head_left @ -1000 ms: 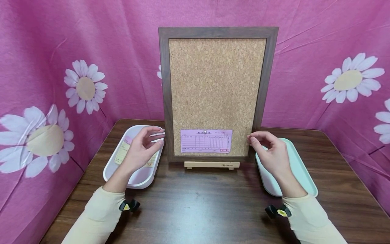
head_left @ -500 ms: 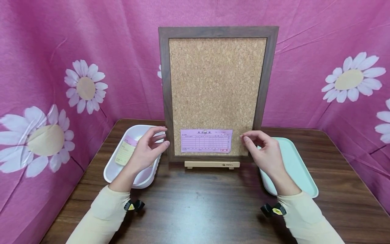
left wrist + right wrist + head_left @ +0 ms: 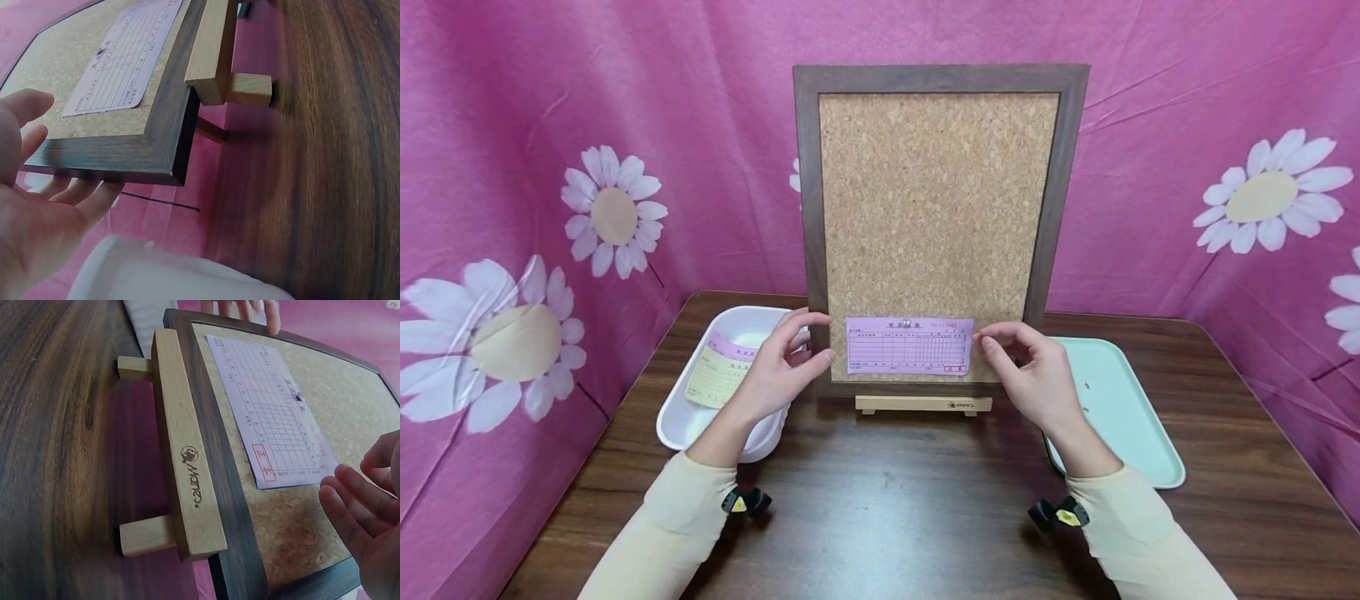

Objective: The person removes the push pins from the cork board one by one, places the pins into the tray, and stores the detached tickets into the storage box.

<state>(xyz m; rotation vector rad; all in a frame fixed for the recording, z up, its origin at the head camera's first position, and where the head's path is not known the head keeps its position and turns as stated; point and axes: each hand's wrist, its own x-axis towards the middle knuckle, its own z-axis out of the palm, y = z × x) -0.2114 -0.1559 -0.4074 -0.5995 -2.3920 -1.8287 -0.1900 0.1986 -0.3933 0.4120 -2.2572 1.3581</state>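
Observation:
A pink printed slip [image 3: 880,350] hangs low on a framed corkboard [image 3: 940,200], fixed by a small pin [image 3: 906,323] at its top edge. My right hand [image 3: 1037,375] is in front of the board's lower right, fingertips right at the slip's right edge. In the right wrist view its thumb and fingers are bent and apart, with nothing between them. At the board's lower left side is my left hand [image 3: 778,367], loosely curved and holding nothing. Its lower fingers pass behind the frame [image 3: 94,153] in the left wrist view, while the thumb stays in front.
To the left stands a white tray [image 3: 672,421] with pink and yellow slips [image 3: 711,383]. A mint green tray [image 3: 1131,417] with tiny bits in it lies to the right. The board stands on a light wooden stand [image 3: 922,405] on the brown table [image 3: 880,508].
Both hands have moved inward: the left one rightward to the frame's left side, the right one leftward across the frame to the slip's right edge. The slip has stayed in place.

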